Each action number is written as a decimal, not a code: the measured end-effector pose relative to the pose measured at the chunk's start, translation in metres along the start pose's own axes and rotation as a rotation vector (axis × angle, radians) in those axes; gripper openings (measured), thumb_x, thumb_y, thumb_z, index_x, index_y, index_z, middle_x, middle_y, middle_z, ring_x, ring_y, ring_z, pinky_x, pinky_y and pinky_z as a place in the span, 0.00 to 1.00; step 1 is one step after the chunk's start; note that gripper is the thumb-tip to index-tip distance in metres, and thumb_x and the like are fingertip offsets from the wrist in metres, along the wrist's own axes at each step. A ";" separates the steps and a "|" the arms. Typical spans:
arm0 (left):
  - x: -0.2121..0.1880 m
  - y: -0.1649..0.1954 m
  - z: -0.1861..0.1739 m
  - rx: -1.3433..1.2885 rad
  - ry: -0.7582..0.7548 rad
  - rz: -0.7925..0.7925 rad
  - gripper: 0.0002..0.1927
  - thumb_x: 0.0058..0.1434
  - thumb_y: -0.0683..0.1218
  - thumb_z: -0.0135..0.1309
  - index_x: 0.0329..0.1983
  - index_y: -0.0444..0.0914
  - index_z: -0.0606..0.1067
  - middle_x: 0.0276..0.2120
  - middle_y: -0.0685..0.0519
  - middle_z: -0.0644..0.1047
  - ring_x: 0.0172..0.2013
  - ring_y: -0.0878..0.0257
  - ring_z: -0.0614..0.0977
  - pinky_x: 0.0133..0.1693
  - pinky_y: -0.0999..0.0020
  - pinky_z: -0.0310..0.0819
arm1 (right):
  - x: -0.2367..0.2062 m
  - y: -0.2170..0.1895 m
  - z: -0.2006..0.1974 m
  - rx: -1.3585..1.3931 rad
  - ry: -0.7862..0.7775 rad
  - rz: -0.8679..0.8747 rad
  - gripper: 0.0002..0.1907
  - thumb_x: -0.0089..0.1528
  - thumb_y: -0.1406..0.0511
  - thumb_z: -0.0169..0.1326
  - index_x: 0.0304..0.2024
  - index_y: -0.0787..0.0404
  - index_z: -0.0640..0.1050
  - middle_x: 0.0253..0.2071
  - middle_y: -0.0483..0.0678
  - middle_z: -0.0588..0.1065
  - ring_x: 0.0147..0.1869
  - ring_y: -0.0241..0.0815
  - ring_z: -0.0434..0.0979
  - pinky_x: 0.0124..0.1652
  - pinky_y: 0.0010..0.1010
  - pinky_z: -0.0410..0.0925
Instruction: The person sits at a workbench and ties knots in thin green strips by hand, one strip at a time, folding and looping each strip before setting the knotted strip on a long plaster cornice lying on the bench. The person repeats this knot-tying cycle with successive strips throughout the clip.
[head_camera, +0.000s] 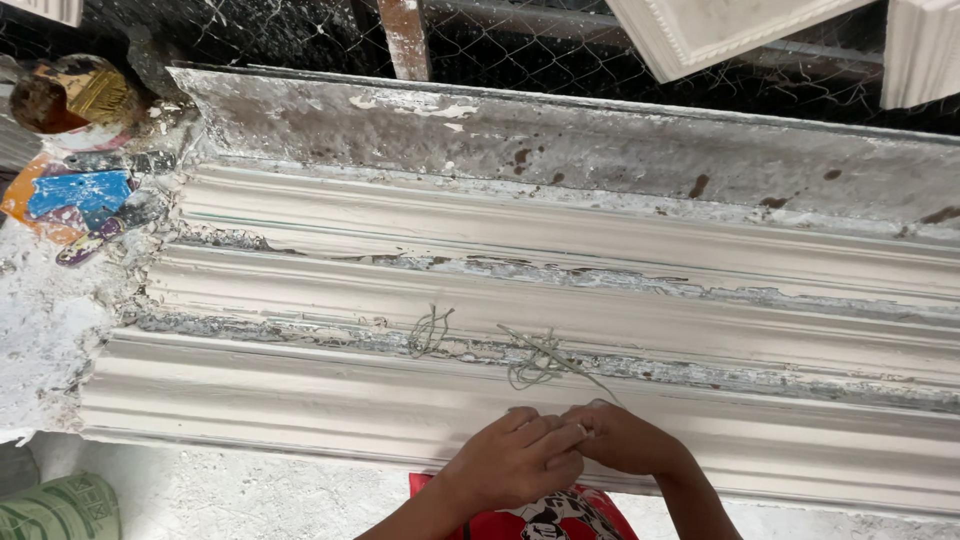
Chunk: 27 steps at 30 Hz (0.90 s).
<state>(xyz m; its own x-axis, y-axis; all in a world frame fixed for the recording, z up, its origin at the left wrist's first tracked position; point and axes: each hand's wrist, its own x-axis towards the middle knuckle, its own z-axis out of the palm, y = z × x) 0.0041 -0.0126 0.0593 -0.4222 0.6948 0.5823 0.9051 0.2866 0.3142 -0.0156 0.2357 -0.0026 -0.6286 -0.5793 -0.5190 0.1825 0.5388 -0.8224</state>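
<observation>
A long white plaster cornice mould lies across the view, its ridges crusted with grey patches. My left hand and my right hand meet at the mould's near edge, fingers pinched together on a thin strand of pale fibre. The strand runs up and left from my fingers into a loose tangle on the mould. A second small tuft of fibre lies on a ridge to the left, apart from both hands.
A plaster-splashed ledge with a brown jar and coloured scraps sits at the left. Wire mesh and white cast panels stand behind the mould. A green sack is at the bottom left.
</observation>
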 end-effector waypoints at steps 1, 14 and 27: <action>-0.001 0.002 0.002 -0.099 -0.006 -0.060 0.03 0.63 0.40 0.60 0.36 0.38 0.76 0.51 0.47 0.78 0.49 0.55 0.79 0.49 0.59 0.74 | -0.002 0.001 0.000 -0.007 -0.009 -0.010 0.13 0.63 0.61 0.55 0.42 0.63 0.82 0.36 0.47 0.82 0.42 0.38 0.81 0.44 0.32 0.73; 0.000 0.005 0.023 -0.699 0.257 -0.823 0.05 0.68 0.39 0.53 0.42 0.35 0.79 0.42 0.44 0.77 0.34 0.61 0.80 0.34 0.69 0.75 | 0.004 -0.023 0.020 -0.086 0.526 -0.088 0.08 0.62 0.64 0.58 0.33 0.62 0.82 0.30 0.46 0.80 0.39 0.41 0.80 0.43 0.35 0.73; 0.004 -0.015 0.041 -1.493 0.397 -1.263 0.06 0.70 0.45 0.50 0.42 0.36 0.71 0.33 0.52 0.75 0.29 0.69 0.75 0.29 0.75 0.66 | 0.020 -0.028 0.050 -0.239 1.017 -0.723 0.11 0.63 0.72 0.58 0.47 0.63 0.74 0.41 0.51 0.77 0.45 0.44 0.79 0.40 0.35 0.74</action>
<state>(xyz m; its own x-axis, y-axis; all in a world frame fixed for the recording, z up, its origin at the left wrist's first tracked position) -0.0087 0.0124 0.0263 -0.8470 0.3586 -0.3924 -0.5211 -0.4144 0.7461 0.0045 0.1778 -0.0014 -0.8412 -0.1142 0.5285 -0.5172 0.4553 -0.7247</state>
